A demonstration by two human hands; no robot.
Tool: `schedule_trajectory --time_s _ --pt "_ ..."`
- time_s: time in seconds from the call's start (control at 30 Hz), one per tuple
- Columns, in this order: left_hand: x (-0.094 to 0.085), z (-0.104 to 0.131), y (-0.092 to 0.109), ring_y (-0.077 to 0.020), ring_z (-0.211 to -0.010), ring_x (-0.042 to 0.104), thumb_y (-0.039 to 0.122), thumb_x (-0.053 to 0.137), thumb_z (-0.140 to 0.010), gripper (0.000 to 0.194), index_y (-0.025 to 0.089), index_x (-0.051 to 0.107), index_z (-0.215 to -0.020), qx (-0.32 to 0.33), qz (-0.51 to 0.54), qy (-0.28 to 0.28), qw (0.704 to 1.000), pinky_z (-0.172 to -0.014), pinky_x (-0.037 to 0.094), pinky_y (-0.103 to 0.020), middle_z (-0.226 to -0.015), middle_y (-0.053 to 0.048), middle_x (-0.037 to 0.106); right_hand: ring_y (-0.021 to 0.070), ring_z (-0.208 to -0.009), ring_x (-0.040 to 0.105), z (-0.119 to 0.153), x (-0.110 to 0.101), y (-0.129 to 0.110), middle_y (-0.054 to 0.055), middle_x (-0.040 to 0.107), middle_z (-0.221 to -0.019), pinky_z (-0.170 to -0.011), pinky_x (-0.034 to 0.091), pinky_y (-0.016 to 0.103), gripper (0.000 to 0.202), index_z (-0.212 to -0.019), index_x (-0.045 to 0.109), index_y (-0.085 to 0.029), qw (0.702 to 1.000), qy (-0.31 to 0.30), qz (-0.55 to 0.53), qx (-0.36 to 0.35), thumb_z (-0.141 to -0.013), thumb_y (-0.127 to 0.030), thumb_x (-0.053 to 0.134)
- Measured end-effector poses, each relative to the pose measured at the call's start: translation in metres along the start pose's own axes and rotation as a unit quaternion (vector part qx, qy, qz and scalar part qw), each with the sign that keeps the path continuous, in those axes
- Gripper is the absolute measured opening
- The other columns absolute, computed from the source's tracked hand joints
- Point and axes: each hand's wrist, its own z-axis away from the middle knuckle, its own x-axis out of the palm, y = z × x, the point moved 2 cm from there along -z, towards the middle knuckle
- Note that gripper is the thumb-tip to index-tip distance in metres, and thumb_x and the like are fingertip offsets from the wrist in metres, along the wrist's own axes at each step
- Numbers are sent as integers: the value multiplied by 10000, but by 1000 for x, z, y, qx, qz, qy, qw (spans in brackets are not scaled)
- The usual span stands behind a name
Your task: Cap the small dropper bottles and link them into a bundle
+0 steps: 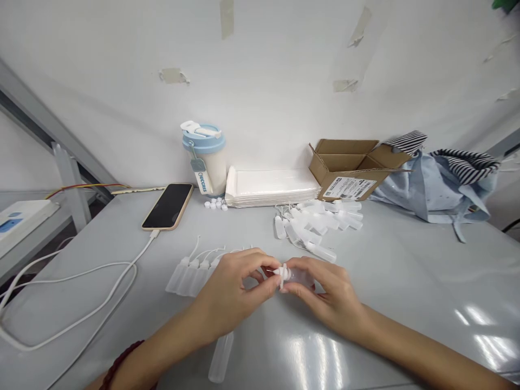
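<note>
Both hands meet over the middle of the grey table around a small translucent squeeze bottle (299,277), lying sideways. My right hand (325,287) is closed round its body, thumb and fingers near the neck. My left hand (239,284) pinches at the white nozzle end, where a thin tip points left between thumb and fingers. Left fingertips partly hide that end. Partly behind my left hand, several similar bottles (187,276) lie in a row, thin strings or tubes at their tops. Another translucent bottle (221,357) lies below my left wrist.
A loose pile of bottles (309,225) lies beyond my right hand. Behind stand stacked white packets (276,187), an opened cardboard box (349,168), and a blue-lidded cup (207,157) near small white caps (215,204). A phone (168,206) with white cable lies left; a cloth bag (434,184) right.
</note>
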Motion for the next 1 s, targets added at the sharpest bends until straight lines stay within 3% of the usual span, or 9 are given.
schedule_trajectory --time_s 0.17,0.33,0.53,0.67,0.83,0.93,1.0 --pt "-1 -1 -2 -127 -770 608 214 543 -822 157 209 687 -886 -14 21 -7 1000 -607 468 -181 -853 6 673 95 -524 555 -1 -1 1 -10 642 -663 -467 437 189 152 -935 594 -181 1000 -7 3 11 -842 -298 622" --pt "4 -2 -7 -101 -582 518 351 467 -892 312 173 631 -695 -57 9 -52 997 -517 391 -192 -621 34 571 122 -605 579 3 2 5 28 656 -749 -537 475 223 158 -994 552 -176 999 -9 25 -39 -860 -242 602" --pt "6 -1 -5 -93 -552 455 305 461 -901 284 175 616 -702 -12 -24 -62 998 -514 345 -199 -575 50 499 134 -635 586 7 4 7 45 648 -786 -565 491 239 185 -1057 509 -171 998 -19 30 -59 -882 -209 557" --pt "5 1 -6 -104 -593 485 209 493 -880 173 175 640 -794 56 -87 -27 994 -566 365 -214 -639 32 553 112 -607 582 5 2 4 21 653 -784 -539 475 206 181 -1046 519 -182 999 -41 -11 -14 -872 -204 566" --pt "6 3 -7 -114 -669 530 135 454 -883 179 165 623 -935 124 -100 -25 987 -613 395 -216 -775 -7 603 87 -534 548 -2 0 3 -31 669 -706 -491 441 174 225 -995 508 -200 982 -106 -121 104 -817 -216 644" --pt "4 3 -4 -118 -670 537 184 483 -880 151 170 628 -919 107 -82 -17 991 -616 400 -223 -757 -3 608 91 -541 552 -6 -2 3 -38 676 -692 -489 436 173 287 -978 496 -205 967 -111 -165 157 -777 -265 691" --pt "1 2 -4 -122 -664 534 246 509 -873 136 181 627 -876 61 -51 -10 997 -585 394 -218 -732 8 599 91 -521 524 -8 -4 3 -46 630 -643 -474 422 177 246 -953 519 -201 971 -92 -147 163 -786 -291 676"
